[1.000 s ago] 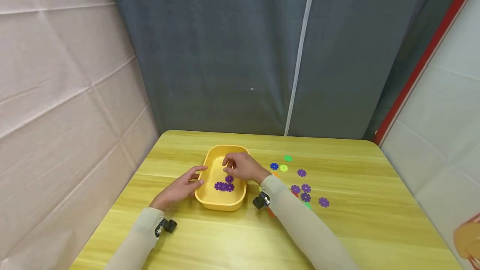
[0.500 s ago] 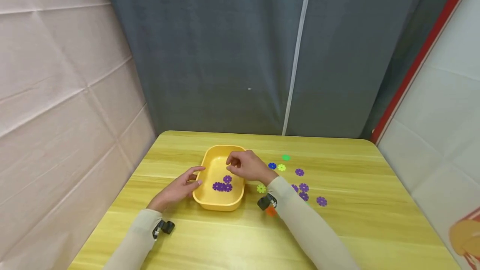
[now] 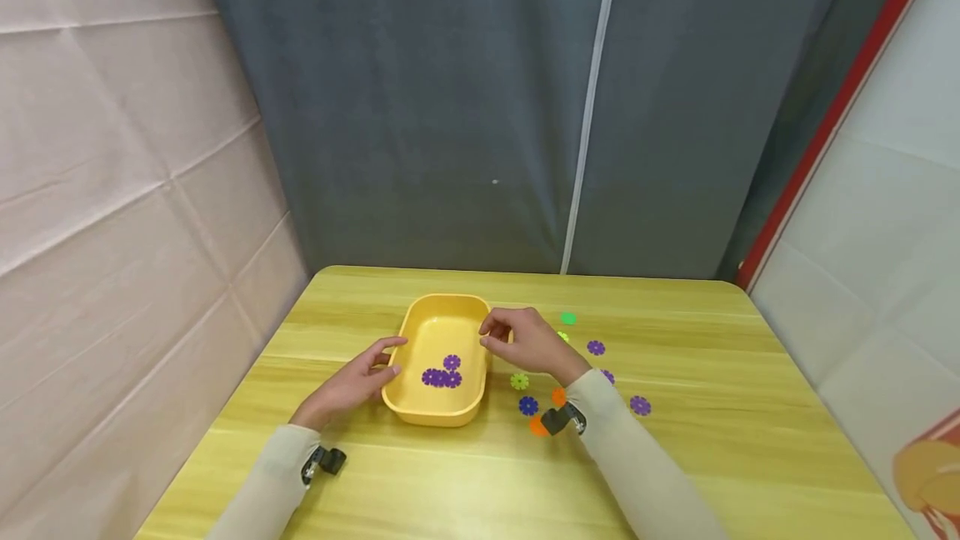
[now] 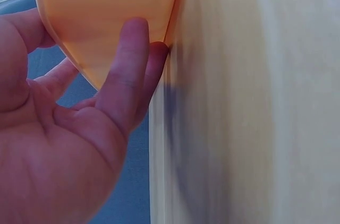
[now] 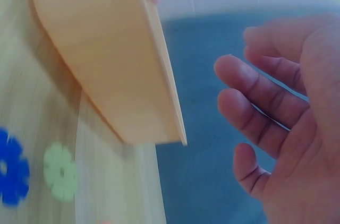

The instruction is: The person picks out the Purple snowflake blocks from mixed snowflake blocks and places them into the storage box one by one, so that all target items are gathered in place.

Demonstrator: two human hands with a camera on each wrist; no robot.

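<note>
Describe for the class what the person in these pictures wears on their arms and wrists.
Both arms are covered by long, close-fitting sleeves in a pale beige cloth, the left sleeve and the right sleeve reaching to the wrists. Each wrist carries a small black device with metallic parts, one on the left and one on the right. The hands are bare, with no gloves visible.

The head camera looks forward and down from above the table (image 3: 675, 457), taking in both arms from some way off. Each wrist camera sits very close, facing along its palm. All three views share the yellow tray (image 3: 420, 407) (image 4: 106, 6) (image 5: 106, 54).
</note>
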